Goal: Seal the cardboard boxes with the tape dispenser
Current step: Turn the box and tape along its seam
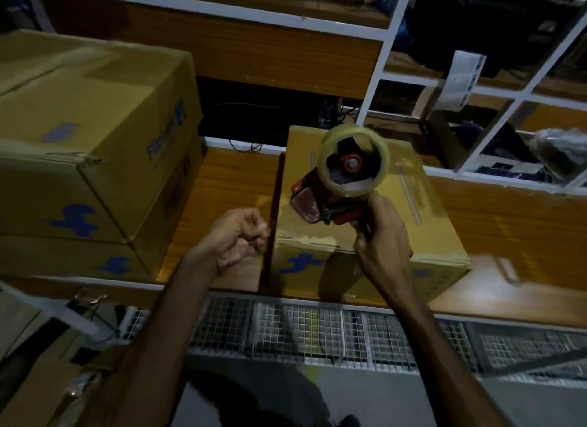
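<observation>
While my right hand (379, 236) grips the dispenser (336, 185) above the box (422, 236), taping seems about to start. My left hand (235, 239), curled and seemingly holding nothing, hangs beside the box; next I should lower the dispenser onto its seam.

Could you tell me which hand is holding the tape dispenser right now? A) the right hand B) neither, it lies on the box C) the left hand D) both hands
A: the right hand grips the tape dispenser by its handle above the small box, while the left hand is a fist beside it.

Blue "Flipkart" wordmark, blurred, on the side of the large cardboard box (95, 134).
</observation>
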### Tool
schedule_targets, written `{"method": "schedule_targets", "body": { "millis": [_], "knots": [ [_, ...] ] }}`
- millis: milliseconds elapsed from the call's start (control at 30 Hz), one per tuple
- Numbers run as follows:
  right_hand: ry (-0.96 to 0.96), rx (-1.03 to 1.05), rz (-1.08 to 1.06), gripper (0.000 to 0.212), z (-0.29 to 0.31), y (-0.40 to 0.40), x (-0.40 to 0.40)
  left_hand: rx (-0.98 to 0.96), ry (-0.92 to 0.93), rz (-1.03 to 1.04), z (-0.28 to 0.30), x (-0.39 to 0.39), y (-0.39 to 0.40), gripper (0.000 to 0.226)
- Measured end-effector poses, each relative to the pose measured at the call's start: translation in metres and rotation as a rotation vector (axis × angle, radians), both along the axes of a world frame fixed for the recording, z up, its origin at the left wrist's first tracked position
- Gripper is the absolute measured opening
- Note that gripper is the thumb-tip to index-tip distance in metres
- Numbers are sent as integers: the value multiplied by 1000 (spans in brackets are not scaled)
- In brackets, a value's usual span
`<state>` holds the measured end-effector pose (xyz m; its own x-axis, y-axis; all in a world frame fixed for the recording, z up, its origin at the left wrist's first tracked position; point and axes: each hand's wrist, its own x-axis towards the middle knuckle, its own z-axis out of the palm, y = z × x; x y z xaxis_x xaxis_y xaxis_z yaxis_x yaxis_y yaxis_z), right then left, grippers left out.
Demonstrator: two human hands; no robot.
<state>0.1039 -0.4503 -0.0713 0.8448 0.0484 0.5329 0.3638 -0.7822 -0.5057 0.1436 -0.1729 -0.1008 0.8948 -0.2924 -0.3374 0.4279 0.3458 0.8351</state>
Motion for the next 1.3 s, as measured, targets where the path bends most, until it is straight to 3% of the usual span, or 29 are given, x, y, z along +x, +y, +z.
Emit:
{"method": "schedule_targets", "body": {
  "millis": [200,533,1067,1167,1300],
  "knots": [
    [1,-73,-38,37,10,-23,3,-158,93,42,-23,-9,26,16],
    [24,-65,-20,30,12,-12,-4,-353,218,93,-40,-13,14,24],
    [152,22,0,37,-22,-25,-8,-378,235,89,-99,-24,-17,18],
    [191,52,25,32,-29,-28,-9,-356,295,75,-104,-27,-21,14],
    [212,94,20,43,-36,-30,-8,-339,361,89,-106,-31,-24,13]
  ]
}}
